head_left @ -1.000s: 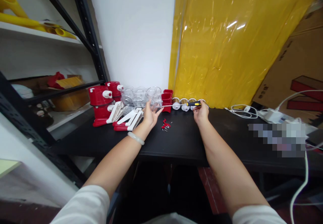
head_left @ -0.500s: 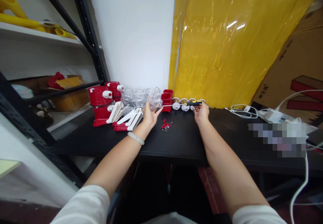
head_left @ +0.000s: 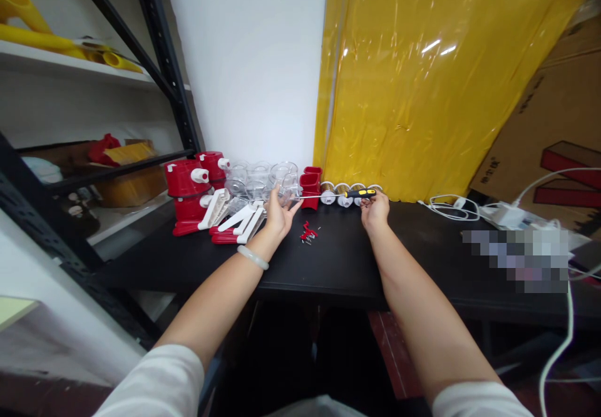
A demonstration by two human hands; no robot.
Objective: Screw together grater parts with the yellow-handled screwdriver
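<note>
My right hand (head_left: 374, 211) grips the black and yellow handle of a screwdriver (head_left: 360, 193); its thin metal shaft runs left to a clear plastic part (head_left: 287, 190). My left hand (head_left: 278, 214) holds that clear part at the back of the black table (head_left: 338, 260), fingers curled around it. A small red piece with a few loose screws (head_left: 307, 232) lies on the table between my hands. A pale bangle (head_left: 252, 257) sits on my left wrist.
Red housings (head_left: 188, 195), white and red levers (head_left: 237, 221) and clear cups (head_left: 256, 176) crowd the table's back left. Small spools (head_left: 342, 193) line the yellow sheet (head_left: 422, 79). White cables and a charger (head_left: 504, 213) lie right. A black shelf rack (head_left: 154, 60) stands left.
My right hand has turned slightly on the screwdriver handle. The left hand and the clear part stay in place.
</note>
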